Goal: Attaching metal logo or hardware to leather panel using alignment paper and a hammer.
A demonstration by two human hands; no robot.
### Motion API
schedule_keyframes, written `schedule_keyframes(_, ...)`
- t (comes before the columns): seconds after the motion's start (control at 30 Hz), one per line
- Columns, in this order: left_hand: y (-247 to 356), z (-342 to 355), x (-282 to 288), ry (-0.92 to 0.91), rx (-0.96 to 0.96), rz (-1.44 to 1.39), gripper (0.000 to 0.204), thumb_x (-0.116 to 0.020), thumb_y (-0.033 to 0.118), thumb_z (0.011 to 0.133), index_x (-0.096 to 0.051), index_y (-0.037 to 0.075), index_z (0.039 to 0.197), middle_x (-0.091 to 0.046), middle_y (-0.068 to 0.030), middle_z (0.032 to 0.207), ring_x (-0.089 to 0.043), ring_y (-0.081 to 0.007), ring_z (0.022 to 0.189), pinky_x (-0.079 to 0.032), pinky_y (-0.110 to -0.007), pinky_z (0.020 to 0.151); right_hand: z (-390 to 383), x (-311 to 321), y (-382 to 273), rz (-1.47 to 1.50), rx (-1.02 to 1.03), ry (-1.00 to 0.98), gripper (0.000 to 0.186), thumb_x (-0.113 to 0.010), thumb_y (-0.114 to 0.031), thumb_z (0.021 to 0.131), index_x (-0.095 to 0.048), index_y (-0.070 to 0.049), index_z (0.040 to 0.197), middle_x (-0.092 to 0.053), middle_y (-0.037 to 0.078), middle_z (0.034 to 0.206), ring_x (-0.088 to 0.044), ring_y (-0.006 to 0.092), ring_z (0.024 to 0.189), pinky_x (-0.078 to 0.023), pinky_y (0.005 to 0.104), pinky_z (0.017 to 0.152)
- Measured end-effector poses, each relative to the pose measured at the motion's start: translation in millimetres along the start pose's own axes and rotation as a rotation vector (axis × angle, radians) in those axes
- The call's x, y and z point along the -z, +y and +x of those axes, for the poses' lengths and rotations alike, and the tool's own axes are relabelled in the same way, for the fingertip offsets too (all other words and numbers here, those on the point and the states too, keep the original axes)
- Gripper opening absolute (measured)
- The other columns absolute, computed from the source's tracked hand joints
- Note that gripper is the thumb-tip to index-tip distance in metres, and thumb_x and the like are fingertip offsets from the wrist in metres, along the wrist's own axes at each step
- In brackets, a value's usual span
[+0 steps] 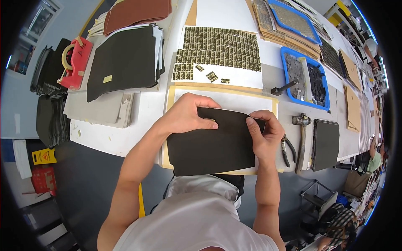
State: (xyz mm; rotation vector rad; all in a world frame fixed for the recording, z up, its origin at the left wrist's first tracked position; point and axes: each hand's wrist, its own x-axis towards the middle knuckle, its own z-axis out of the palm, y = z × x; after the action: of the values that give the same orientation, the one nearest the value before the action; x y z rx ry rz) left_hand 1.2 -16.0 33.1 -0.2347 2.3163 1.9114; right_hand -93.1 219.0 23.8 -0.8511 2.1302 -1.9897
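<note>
A black sheet (209, 146), perhaps leather, is held in both hands over a white board (243, 99) edged with yellowish tape. My left hand (186, 115) grips its upper left edge, thumb on top beside a small pale tag. At the upper right edge, my right hand (268, 136) pinches the sheet, its thumb on the near face. The sheet bows slightly between the hands. Beyond the board, rows of small dark pieces with gold marks (222, 48) cover a white sheet, several lying loose at the front.
Right of the board lie pliers (288, 151), a hammer (302, 125) and a black sheet stack (325, 144). A dark metal tool (284, 87) leans against a blue tray (289, 94). Leftward are black sheets (125, 58) and a red tape dispenser (78, 62). Other people are at far right.
</note>
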Motion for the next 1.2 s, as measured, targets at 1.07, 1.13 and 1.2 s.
schedule_keyframes(1.07, 66.1, -28.4, -38.9, -0.136, -0.845, -0.048, 0.025, -0.076, 0.002, 0.079, -0.079, 0.014, 0.101, -0.073, -0.0043, 0.124, -0.065, -0.0235, 0.121, -0.043, -0.045, 0.111, -32.5, 68.3, -2.4, 0.712, -0.779, -0.358, 0.024, -0.064, -0.004, 0.096, -0.065, 0.0, 0.119, -0.073, 0.01, 0.113, -0.069, 0.0141, 0.102, -0.055, 0.031, 0.094)
schedule_keyframes(1.13, 40.9, -26.2, -17.5, -0.101, -0.358, -0.386, 0.026, -0.067, 0.003, 0.092, -0.075, 0.009, 0.116, -0.068, -0.0093, 0.135, -0.064, -0.0208, 0.123, -0.049, -0.036, 0.108, -32.1, 77.9, 12.4, 0.616, -0.77, -0.193, 0.02, -0.065, -0.006, 0.096, -0.065, 0.0, 0.115, -0.073, 0.008, 0.106, -0.068, 0.0115, 0.09, -0.055, 0.0277, 0.083)
schedule_keyframes(1.2, 24.7, -14.8, 0.8, -0.05, -0.064, -0.632, 0.03, -0.057, 0.008, 0.101, -0.068, 0.005, 0.128, -0.067, -0.0098, 0.136, -0.064, -0.0181, 0.122, -0.05, -0.031, 0.104, -37.4, 81.5, 18.3, 0.514, -0.758, -0.013, 0.016, -0.067, -0.007, 0.096, -0.065, 0.001, 0.11, -0.074, 0.005, 0.099, -0.067, 0.0088, 0.078, -0.054, 0.0243, 0.071)
